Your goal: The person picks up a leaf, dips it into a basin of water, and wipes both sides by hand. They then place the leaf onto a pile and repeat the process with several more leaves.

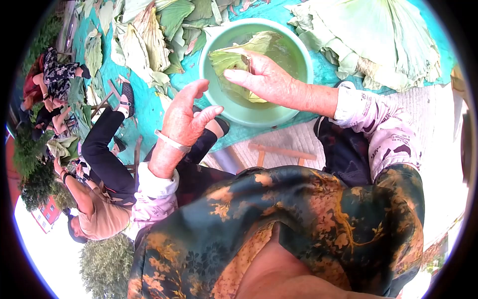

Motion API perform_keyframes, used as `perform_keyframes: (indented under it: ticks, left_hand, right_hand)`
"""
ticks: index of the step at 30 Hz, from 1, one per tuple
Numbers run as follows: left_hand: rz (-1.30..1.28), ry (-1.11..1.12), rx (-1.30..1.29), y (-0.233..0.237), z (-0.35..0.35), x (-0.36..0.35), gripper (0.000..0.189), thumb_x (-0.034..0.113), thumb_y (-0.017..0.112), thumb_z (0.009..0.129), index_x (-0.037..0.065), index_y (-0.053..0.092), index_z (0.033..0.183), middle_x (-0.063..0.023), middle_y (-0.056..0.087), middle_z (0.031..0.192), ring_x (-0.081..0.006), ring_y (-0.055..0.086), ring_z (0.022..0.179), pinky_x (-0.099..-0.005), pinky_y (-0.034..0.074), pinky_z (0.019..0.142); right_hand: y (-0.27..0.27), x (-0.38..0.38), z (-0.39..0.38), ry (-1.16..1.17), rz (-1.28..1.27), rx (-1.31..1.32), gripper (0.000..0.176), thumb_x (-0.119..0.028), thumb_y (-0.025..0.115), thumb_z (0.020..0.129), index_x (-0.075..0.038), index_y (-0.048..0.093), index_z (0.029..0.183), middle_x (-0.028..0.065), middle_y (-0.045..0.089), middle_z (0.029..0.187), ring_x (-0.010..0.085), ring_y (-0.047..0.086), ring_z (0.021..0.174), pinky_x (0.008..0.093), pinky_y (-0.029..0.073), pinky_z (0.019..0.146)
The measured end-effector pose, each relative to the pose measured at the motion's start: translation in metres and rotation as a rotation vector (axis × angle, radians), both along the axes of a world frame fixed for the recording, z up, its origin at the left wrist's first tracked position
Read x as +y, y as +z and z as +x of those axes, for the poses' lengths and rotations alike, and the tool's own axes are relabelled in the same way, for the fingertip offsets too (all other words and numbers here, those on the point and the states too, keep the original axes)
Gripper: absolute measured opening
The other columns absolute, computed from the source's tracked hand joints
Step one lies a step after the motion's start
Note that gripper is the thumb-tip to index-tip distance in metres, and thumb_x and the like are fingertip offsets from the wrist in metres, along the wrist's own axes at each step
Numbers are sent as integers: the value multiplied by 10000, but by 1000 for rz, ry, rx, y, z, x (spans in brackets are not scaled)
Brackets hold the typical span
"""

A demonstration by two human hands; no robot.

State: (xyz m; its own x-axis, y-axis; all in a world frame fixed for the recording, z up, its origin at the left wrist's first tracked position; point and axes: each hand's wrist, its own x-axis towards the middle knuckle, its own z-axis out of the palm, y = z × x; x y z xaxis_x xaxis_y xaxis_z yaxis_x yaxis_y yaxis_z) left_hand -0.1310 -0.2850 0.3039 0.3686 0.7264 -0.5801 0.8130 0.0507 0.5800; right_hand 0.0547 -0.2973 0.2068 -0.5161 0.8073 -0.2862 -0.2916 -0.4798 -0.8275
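A pale green basin [256, 118] holds water and sits on a turquoise sheet at the upper middle. A yellow-green leaf [231, 61] with browned edges lies partly over the water inside it. My right hand [266, 79] reaches over the basin's right side, its thumb and fingers round the leaf's edge. To the left of the basin's rim is my left hand [184, 119], with a bracelet on its wrist. Its thumb and fingers are apart, with nothing between them.
A stack of large leaves [373, 40] lies at the upper right, and more dried leaves [144, 42] at the upper left. A low wooden stool [283, 152] stands below the basin. Several people sit at the left, one in a tan shirt [107, 212] holding leaves.
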Motion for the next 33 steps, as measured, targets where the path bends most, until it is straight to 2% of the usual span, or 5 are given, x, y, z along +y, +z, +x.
perform_keyframes:
  ticks: [4, 10, 15, 21, 33]
  left_hand:
    - [90, -18, -144, -20, 11, -15, 979, 366, 738, 620, -27, 171, 1314, -226, 388, 1233, -327, 425, 1118, -376, 355, 928]
    - [42, 379, -252, -32, 0, -17, 526, -9, 541, 766, 19, 347, 1254, -157, 493, 1145, -206, 505, 1025, -291, 417, 850]
    - [85, 383, -225, -14, 0, -2, 321, -13, 552, 781, -3, 510, 1099, -57, 587, 939, -116, 524, 867, -239, 417, 775]
    - [-35, 449, -302, -6, -4, 11, 226, 20, 616, 766, -26, 592, 986, -54, 613, 918, -105, 546, 816, -241, 418, 773]
    - [-7, 370, -617, -3, 88, 102, 351, 31, 635, 750, -17, 509, 1074, -85, 588, 956, -124, 550, 832, -243, 443, 769]
  right_hand:
    - [27, -8, -11, -13, 99, -50, 647, -193, 603, 786, -19, 251, 1301, 138, 412, 1214, 195, 425, 1115, 305, 399, 898]
    - [25, -8, -9, 59, 398, -155, 689, -221, 639, 750, -41, 264, 1299, 177, 401, 1239, 279, 416, 1152, 370, 382, 933]
    - [-33, 25, 21, -221, 874, -670, 643, -185, 657, 686, -81, 362, 1247, 152, 452, 1176, 320, 423, 1100, 401, 344, 933]
    - [-66, 26, 46, 243, 549, -458, 191, -193, 622, 738, -88, 563, 885, 85, 577, 827, 265, 542, 869, 387, 424, 758]
    - [2, 45, 188, -400, 306, -521, 173, -206, 599, 780, -48, 598, 851, 15, 592, 718, 79, 526, 684, 247, 435, 652]
